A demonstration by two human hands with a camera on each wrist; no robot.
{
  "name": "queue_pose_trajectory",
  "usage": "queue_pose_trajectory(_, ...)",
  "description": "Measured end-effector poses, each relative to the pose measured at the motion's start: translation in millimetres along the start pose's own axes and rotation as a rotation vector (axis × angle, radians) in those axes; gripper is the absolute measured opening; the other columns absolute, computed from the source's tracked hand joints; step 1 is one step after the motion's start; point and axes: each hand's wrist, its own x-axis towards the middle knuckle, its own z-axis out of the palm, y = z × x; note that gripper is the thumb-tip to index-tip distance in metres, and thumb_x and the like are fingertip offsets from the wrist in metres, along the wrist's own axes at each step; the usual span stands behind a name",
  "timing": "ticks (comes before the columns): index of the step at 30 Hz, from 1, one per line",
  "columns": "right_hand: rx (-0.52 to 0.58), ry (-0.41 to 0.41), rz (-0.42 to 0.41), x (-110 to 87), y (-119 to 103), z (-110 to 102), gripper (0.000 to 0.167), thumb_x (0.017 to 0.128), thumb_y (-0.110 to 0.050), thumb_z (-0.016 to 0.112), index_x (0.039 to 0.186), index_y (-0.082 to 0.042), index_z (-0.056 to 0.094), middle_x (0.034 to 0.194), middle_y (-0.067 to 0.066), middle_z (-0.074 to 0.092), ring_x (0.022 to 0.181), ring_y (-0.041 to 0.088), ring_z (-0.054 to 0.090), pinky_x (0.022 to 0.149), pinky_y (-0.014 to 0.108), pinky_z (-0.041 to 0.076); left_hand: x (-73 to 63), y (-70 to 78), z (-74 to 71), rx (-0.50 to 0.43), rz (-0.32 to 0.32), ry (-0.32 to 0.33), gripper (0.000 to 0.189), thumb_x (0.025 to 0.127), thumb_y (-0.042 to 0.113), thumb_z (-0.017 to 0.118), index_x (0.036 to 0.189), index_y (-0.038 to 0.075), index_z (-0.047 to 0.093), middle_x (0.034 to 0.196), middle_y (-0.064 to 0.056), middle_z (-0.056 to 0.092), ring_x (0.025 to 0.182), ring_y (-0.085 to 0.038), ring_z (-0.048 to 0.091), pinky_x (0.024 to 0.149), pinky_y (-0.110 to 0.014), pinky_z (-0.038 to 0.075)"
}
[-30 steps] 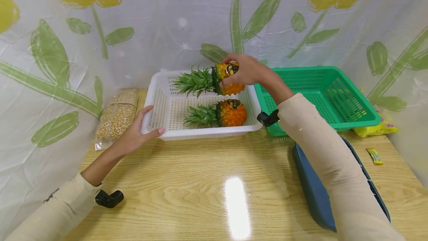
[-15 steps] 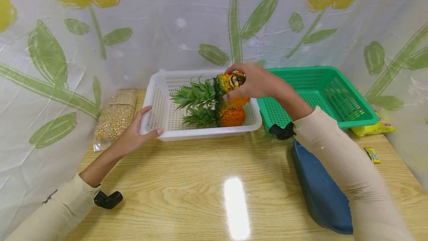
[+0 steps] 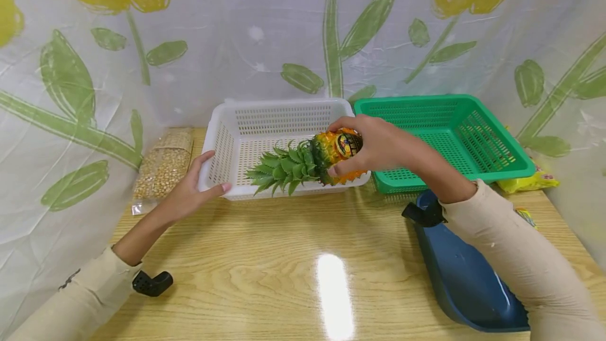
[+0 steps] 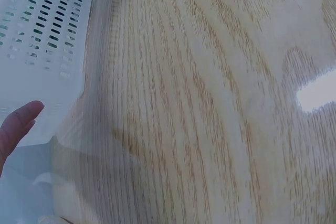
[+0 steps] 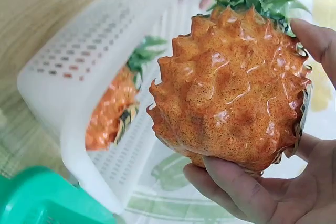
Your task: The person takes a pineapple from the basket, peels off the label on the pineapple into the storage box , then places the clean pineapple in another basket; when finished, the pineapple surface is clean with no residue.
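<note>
In the head view my right hand [image 3: 381, 143] grips a small orange pineapple [image 3: 326, 147] by its body, the label showing between thumb and fingers. Its green crown points left, and it hangs over the front rim of a white plastic basket [image 3: 284, 116]. The right wrist view shows its glossy, spiky skin up close. A second pineapple [image 5: 109, 116] lies inside the basket; from the head the held one hides it. At the basket's front left corner rests my left hand [image 3: 191, 191], thumb along the front and fingers along the side, fairly straight.
A green basket [image 3: 450, 175] adjoins the white one on the right, a yellow packet [image 3: 525, 179] behind it. In front lies a dark blue tub [image 3: 454, 267], partly under my right sleeve. At left stands a clear bag of corn kernels [image 3: 163, 172].
My right hand has brought the pineapple from the basket's back edge toward its front and slightly right, over the second pineapple. My left hand has stayed at the corner.
</note>
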Motion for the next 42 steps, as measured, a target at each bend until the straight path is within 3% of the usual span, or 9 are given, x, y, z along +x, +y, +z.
queue_pose_trajectory(7, 0.022, -0.017, -0.054, -30.7, -7, 19, 0.081, 0.079, -0.059, 0.079, 0.147, -0.026, 0.049, 0.152, 0.006, 0.045, 0.140, 0.032, 0.042, 0.104, 0.054, 0.043, 0.3, 0.7, -0.6, 0.016, -0.014, -0.004, 0.097, 0.096, 0.036, 0.068, 0.162, 0.018, -0.002, 0.155, -0.032, 0.031, 0.135, -0.051, 0.044, 0.107, -0.064, 0.039)
queue_pose_trajectory(15, 0.037, -0.029, -0.082, -53.1, -13, 42, 0.081, 0.076, -0.062, 0.079, 0.144, -0.027, 0.053, 0.145, 0.003, 0.051, 0.125, 0.027, 0.054, 0.092, 0.053, 0.050, 0.3, 2.1, -1.5, 0.017, -0.012, -0.009, 0.099, 0.096, 0.032, 0.069, 0.162, 0.019, -0.004, 0.154, -0.034, 0.031, 0.134, -0.052, 0.045, 0.105, -0.065, 0.042)
queue_pose_trajectory(20, 0.041, -0.056, -0.074, -61.6, -10, 56, 0.079, 0.076, -0.064, 0.077, 0.142, -0.027, 0.055, 0.141, 0.001, 0.054, 0.123, 0.026, 0.056, 0.092, 0.053, 0.050, 1.0, 1.9, -1.6, 0.021, -0.008, -0.005, 0.098, 0.096, 0.030, 0.068, 0.162, 0.019, -0.004, 0.154, -0.034, 0.032, 0.133, -0.052, 0.046, 0.103, -0.062, 0.044)
queue_pose_trajectory(26, 0.055, -0.087, -0.036, -67.7, -3, 73, 0.078, 0.074, -0.066, 0.078, 0.140, -0.032, 0.055, 0.138, 0.003, 0.054, 0.121, 0.026, 0.056, 0.091, 0.054, 0.050, 0.3, 2.6, -1.7, 0.016, -0.009, -0.006, 0.096, 0.097, 0.031, 0.067, 0.162, 0.019, -0.003, 0.154, -0.032, 0.032, 0.134, -0.050, 0.046, 0.103, -0.059, 0.044)
queue_pose_trajectory(35, 0.045, -0.079, 0.046, -68.2, 8, 101, 0.080, 0.073, -0.067, 0.078, 0.141, -0.033, 0.054, 0.147, 0.011, 0.050, 0.127, 0.037, 0.054, 0.094, 0.063, 0.048, 1.2, 1.7, -1.3, 0.000, 0.002, -0.008, 0.097, 0.097, 0.029, 0.067, 0.162, 0.018, -0.003, 0.153, -0.033, 0.033, 0.134, -0.050, 0.046, 0.103, -0.058, 0.044)
queue_pose_trajectory(42, 0.035, -0.057, 0.094, -60.7, 15, 119, 0.082, 0.071, -0.065, 0.080, 0.140, -0.027, 0.056, 0.150, 0.022, 0.046, 0.126, 0.045, 0.055, 0.090, 0.063, 0.051, 1.0, 0.0, -1.1, 0.000, 0.007, -0.018, 0.097, 0.097, 0.029, 0.067, 0.162, 0.018, -0.004, 0.155, -0.033, 0.031, 0.135, -0.051, 0.044, 0.104, -0.060, 0.043)
